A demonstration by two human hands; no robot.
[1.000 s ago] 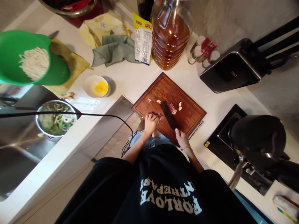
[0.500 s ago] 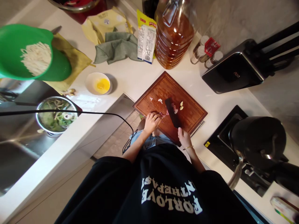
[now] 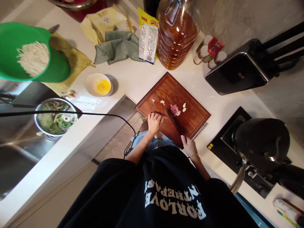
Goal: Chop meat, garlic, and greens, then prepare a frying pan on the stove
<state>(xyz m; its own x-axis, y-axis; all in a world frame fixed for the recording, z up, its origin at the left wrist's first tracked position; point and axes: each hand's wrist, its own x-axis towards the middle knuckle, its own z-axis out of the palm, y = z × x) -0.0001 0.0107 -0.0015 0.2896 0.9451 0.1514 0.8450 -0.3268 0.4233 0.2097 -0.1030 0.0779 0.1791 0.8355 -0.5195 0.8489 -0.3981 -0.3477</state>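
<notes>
The left hand [image 3: 155, 123] partly hides the reddish food [image 3: 164, 116], and the top edge cuts off the jug [image 3: 177, 41] and red pot [image 3: 83, 13].

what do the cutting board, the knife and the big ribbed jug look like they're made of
Cutting board: most likely wood, satin-looking, with a reddish-brown, streaked surface. Knife in the right hand: probably metal, given its thin blade; the dark finish may be a coating. Big jug: probably clear, glossy plastic, since it's ribbed and shows amber liquid inside.
</notes>
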